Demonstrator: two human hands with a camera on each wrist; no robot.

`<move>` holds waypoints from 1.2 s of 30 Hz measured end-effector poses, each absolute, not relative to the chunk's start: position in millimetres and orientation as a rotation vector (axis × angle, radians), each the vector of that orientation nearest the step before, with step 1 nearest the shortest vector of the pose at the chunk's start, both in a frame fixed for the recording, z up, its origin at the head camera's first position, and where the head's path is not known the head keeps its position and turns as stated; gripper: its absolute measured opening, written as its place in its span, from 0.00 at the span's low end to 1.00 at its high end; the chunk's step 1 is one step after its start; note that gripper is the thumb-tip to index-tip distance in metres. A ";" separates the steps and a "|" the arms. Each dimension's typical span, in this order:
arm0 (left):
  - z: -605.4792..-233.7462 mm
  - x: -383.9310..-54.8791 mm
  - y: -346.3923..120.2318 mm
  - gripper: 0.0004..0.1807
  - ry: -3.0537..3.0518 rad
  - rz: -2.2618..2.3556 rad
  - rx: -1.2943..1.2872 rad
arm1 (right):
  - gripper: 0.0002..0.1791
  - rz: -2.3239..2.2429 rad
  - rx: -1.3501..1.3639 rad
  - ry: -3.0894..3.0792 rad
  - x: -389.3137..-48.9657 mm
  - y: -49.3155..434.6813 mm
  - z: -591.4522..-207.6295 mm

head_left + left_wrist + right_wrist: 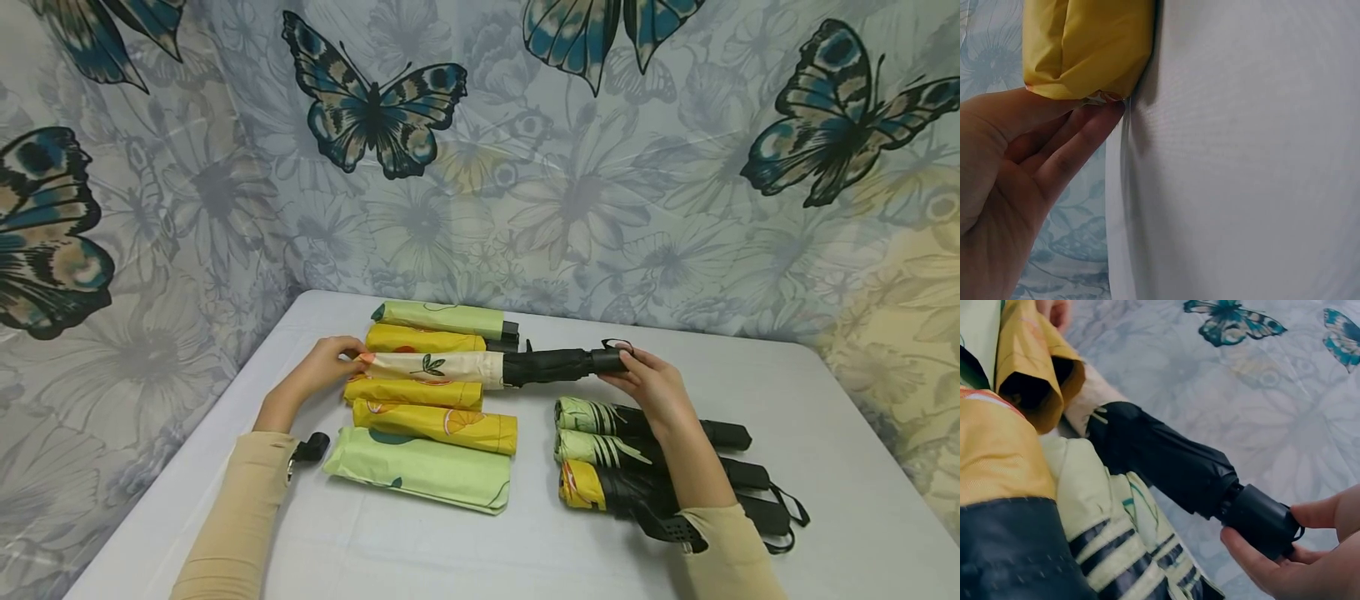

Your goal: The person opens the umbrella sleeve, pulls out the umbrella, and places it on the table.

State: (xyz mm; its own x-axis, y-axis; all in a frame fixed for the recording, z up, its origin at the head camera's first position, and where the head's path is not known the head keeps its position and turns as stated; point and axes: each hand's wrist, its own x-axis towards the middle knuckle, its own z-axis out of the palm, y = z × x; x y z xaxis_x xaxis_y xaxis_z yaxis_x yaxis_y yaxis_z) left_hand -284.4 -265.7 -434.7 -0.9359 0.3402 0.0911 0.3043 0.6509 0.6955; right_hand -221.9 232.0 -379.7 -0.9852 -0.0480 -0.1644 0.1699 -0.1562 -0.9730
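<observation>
A folding umbrella with black folds lies partly inside a cream sleeve printed with green leaves. My left hand pinches the sleeve's far left end. At the other end, my right hand holds the black handle between thumb and fingers. In the left wrist view, a yellow sleeve covers most of what the left fingertips pinch. The right wrist view shows the black folds running from the handle into the sleeve's mouth.
Yellow sleeves and green sleeves lie in a column at left on the white table. Below my right forearm lie several umbrellas with black handles and wrist straps. A butterfly-print cloth hangs behind.
</observation>
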 end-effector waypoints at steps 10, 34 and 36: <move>-434.0 -284.4 -266.1 0.06 2.779 1.180 0.511 | 0.41 -2.385 0.180 1.874 -216.9 252.1 -377.8; -432.5 -285.0 -264.2 0.07 2.768 1.170 0.511 | 0.07 -2.674 0.060 1.637 -201.7 303.9 -380.4; -432.7 -285.0 -264.3 0.07 2.771 1.166 0.510 | 0.07 -2.696 0.043 1.600 -200.2 307.8 -380.3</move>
